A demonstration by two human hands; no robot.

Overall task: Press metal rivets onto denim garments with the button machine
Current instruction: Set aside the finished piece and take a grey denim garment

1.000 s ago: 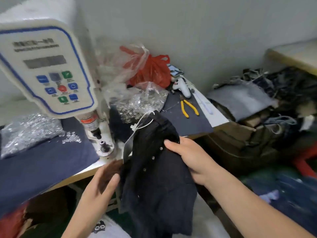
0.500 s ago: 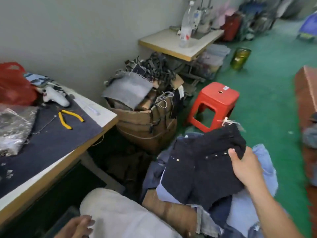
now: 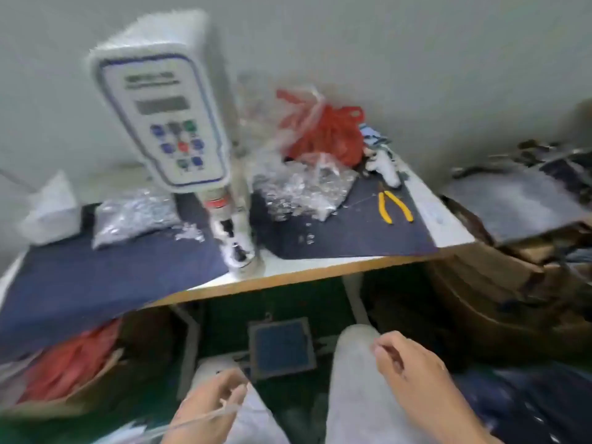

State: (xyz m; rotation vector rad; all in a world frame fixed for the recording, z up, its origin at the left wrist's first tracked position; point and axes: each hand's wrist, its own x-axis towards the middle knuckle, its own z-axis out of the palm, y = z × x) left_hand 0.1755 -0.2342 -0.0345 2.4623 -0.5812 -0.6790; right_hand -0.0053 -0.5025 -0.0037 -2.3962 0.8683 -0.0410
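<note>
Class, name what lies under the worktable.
Under the worktable: a blue foot pedal, red material in a box, table legs. Further back is dark and unreadable.

Whole frame motion-blurred. Machine [image 3: 163, 123] panel text and button labels unreadable. Both hands [image 3: 208, 408] [image 3: 416, 376] smeared, wrists cut by bottom edge; left grip possibly on a thin clear strip, can't confirm. Bag [image 3: 301, 190] contents too small to tell. Box [image 3: 512, 283] clipped at right.
</note>
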